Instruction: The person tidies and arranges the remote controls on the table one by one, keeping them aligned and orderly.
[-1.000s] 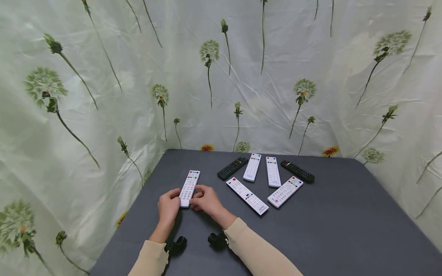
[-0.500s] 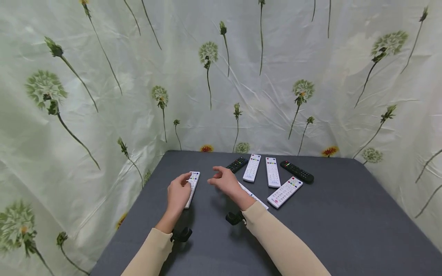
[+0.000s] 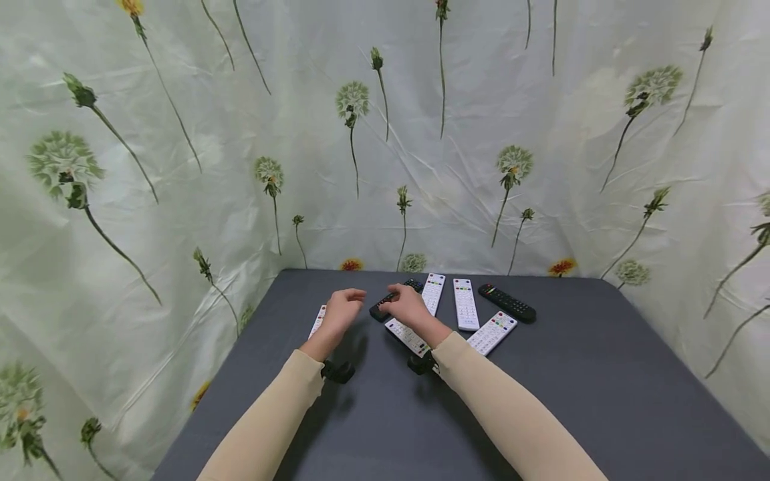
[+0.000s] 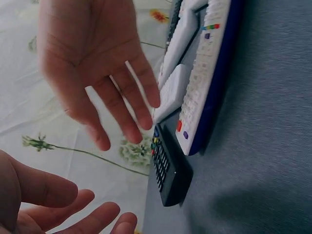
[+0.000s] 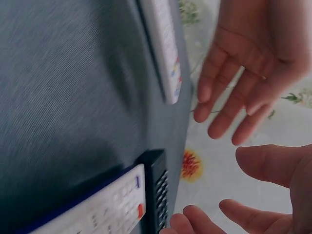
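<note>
black oblong plastic remote (image 4: 170,173) lies near the grey surface's (image 3: 577,387) far edge; left hand (image 3: 340,312) and right hand (image 3: 410,310) hover empty, relaxed, likely for clearance.

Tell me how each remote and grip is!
Left grip: raised, empty
Right grip: raised, empty
Leftmost white remote: buttons up
Left black remote: buttons up
White remote by right grip: buttons up
Back-left white remote: buttons up
Back-right white remote: buttons up
Right black remote: buttons up
Front-right white remote: buttons up
</note>
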`<state>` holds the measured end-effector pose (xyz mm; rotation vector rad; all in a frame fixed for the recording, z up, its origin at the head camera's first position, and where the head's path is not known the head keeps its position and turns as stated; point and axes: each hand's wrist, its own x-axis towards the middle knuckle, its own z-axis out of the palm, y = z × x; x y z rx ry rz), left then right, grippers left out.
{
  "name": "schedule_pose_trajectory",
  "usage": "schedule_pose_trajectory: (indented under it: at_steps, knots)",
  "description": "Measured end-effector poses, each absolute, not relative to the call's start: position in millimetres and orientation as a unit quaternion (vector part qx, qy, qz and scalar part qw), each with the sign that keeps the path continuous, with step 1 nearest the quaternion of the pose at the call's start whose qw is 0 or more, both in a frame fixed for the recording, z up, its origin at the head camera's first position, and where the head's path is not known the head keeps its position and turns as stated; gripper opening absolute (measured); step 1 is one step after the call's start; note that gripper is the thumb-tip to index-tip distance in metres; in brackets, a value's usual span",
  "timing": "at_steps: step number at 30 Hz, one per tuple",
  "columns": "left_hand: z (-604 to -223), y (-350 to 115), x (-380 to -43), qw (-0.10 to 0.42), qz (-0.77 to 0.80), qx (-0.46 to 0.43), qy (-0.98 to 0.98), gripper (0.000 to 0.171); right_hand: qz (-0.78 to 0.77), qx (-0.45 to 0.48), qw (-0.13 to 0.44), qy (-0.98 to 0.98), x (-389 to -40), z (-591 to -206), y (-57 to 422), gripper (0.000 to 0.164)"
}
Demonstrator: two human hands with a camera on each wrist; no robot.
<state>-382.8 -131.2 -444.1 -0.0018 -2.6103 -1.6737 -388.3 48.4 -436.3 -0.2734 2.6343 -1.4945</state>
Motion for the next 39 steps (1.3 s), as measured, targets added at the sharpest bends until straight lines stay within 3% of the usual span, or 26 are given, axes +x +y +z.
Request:
schedule_pose_trajectory:
  at_steps: [15,27,39]
  knots:
    - [-467.6,-118.5,-428.4,-0.038,-0.514,-0.004,-0.857,0.054,-0.41,-0.069,0.053,0.908,-397.1,-461.4,44.2,0.065]
    - [-479.3,-120.1,-438.2,-0.088,-0.591,0.015,-0.802,0.046,-0.461,-0.024,0.028,0.887,-409.8,-474.6,42.7,0.085]
    - [-482.8,-113.4,-445.0,-0.12,-0.611,0.037,-0.781,0.042,-0.544,0.024,0.014,0.838,-422.0,-488.7,49.2,0.073]
